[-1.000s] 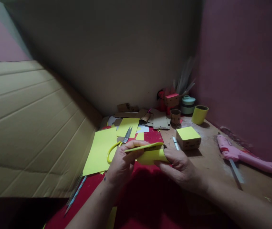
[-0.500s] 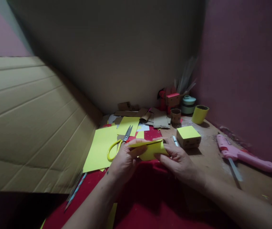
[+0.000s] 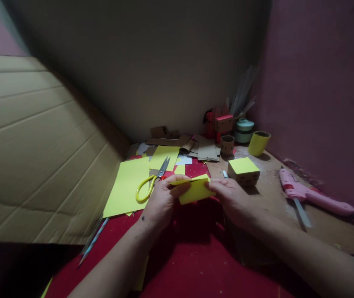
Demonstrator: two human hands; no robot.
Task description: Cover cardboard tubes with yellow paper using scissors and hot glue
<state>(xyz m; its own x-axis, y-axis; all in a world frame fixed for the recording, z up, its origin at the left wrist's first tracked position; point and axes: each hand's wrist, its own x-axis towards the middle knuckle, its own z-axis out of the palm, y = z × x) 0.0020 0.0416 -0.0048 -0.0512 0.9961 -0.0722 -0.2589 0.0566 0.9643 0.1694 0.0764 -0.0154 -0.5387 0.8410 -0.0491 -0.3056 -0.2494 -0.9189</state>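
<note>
A bent piece of yellow paper (image 3: 195,191) is held between my two hands, above the red cloth. My left hand (image 3: 163,200) pinches its left end, thumb in front. At its right end, my right hand (image 3: 231,196) grips the edge between thumb and fingers. Yellow-handled scissors (image 3: 154,179) lie just beyond my left hand, blades pointing away, partly on a large yellow sheet (image 3: 125,186). Beyond my right hand sits a small cardboard box (image 3: 244,176) with a yellow top. A white pen or marker (image 3: 225,174) shows between that box and my right hand.
A pink glue gun (image 3: 313,196) lies at the right. Behind are a yellow tube (image 3: 259,143), a brown cardboard tube (image 3: 227,146), a teal container (image 3: 244,130) and cardboard scraps (image 3: 206,148). A large cardboard panel (image 3: 40,157) stands left; a striped pencil (image 3: 94,241) lies near it.
The yellow paper has turned and its front face now looks flatter. My right thumb has moved up to the paper's right edge. The whole view has shifted slightly.
</note>
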